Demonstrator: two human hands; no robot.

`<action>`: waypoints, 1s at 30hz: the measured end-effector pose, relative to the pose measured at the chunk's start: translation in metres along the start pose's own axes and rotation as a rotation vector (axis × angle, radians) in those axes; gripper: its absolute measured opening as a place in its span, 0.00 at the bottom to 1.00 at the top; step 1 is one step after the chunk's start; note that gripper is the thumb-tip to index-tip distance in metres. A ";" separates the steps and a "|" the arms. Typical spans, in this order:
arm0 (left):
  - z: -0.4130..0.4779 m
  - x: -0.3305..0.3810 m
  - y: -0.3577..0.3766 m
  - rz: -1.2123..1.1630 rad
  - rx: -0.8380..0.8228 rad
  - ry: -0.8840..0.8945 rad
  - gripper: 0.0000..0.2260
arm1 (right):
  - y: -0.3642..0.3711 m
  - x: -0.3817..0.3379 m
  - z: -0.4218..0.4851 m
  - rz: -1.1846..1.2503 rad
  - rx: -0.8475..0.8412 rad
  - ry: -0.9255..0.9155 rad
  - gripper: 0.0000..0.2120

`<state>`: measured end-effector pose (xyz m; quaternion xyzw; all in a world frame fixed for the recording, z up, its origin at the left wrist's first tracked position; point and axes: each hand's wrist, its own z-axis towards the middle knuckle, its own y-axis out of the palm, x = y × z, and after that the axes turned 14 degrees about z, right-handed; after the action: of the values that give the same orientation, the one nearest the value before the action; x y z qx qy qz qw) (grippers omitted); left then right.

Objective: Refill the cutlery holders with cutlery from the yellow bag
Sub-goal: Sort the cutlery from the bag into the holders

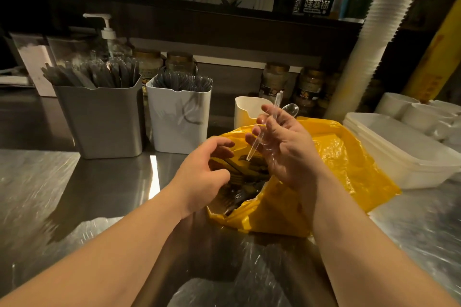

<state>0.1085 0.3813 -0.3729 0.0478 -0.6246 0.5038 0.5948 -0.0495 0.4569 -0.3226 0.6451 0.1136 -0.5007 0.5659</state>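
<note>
Yellow plastic is crumpling around the open mouth of the yellow bag (344, 157), which is lying on the steel counter (50, 194) directly ahead, dark with a jumble of clear cutlery (239, 182) inside. The right hand (287, 147) is hovering above that opening, palm turned up, its fingers curling around a few clear plastic spoons (268, 127); one spoon bowl is poking out past the fingertips and the handles are slanting down toward the bag. The left hand (207, 172) is reaching into the bag's mouth with loosely spread, bent fingers, gripping nothing that can be seen. Just behind the bag, a small white holder (245, 113) is standing partly hidden by the right hand, and its contents cannot be made out. To its left, a larger white holder (179, 117) is bristling with clear forks, and beside that a grey holder (99, 119) is packed with wrapped utensils. A pump bottle (108, 32) is standing behind the grey one. Right of the bag, stacked white containers (399, 154) are sitting on the counter, and a tall column of white cups (374, 32) is leaning behind them.
</note>
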 end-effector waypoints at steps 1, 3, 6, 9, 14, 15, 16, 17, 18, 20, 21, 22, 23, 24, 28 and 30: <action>0.000 0.000 -0.002 -0.039 0.028 0.010 0.21 | 0.000 0.001 -0.002 0.017 -0.035 0.046 0.11; 0.001 0.000 -0.006 -0.131 0.045 0.036 0.19 | 0.002 0.007 -0.006 0.002 -0.083 0.117 0.11; 0.001 0.002 -0.003 -0.207 0.014 0.050 0.14 | 0.005 0.017 -0.011 -0.015 -0.133 0.154 0.10; 0.003 0.003 0.001 -0.145 0.065 0.003 0.21 | 0.008 0.025 -0.013 -0.030 -0.098 0.107 0.10; 0.004 0.004 0.003 -0.119 0.051 -0.010 0.18 | 0.012 0.034 -0.012 0.001 0.004 0.073 0.09; 0.004 0.003 0.003 -0.121 0.057 -0.012 0.17 | 0.012 0.034 -0.012 0.012 0.013 0.081 0.10; 0.005 0.002 0.003 -0.120 0.072 -0.022 0.16 | 0.013 0.034 -0.012 0.032 0.024 0.086 0.11; 0.006 0.002 0.002 -0.115 0.087 -0.027 0.15 | 0.013 0.033 -0.011 0.056 0.039 0.083 0.11; 0.007 0.000 0.002 -0.100 0.098 -0.022 0.15 | 0.013 0.032 -0.010 0.072 0.054 0.076 0.11; 0.007 -0.002 0.001 -0.041 0.121 0.010 0.15 | 0.013 0.029 -0.009 0.063 0.082 0.065 0.12; 0.007 -0.003 0.001 -0.010 0.141 0.021 0.14 | 0.012 0.027 -0.009 0.049 0.094 0.068 0.12; 0.007 -0.004 0.000 0.013 0.173 0.027 0.13 | 0.012 0.026 -0.008 0.039 0.107 0.079 0.12; 0.006 -0.005 -0.001 0.027 0.211 0.029 0.12 | 0.011 0.024 -0.008 0.034 0.122 0.091 0.12; 0.006 -0.006 -0.002 0.029 0.250 0.032 0.10 | 0.011 0.021 -0.007 0.023 0.137 0.106 0.12; 0.007 -0.007 -0.004 0.022 0.361 0.113 0.08 | 0.004 0.013 -0.009 -0.209 0.116 0.265 0.13; 0.009 -0.007 -0.003 0.127 0.428 0.217 0.07 | 0.003 0.012 -0.010 -0.264 0.034 0.359 0.13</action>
<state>0.1060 0.3700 -0.3748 0.0788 -0.4378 0.6632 0.6019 -0.0364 0.4594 -0.3320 0.7129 0.2875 -0.4493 0.4552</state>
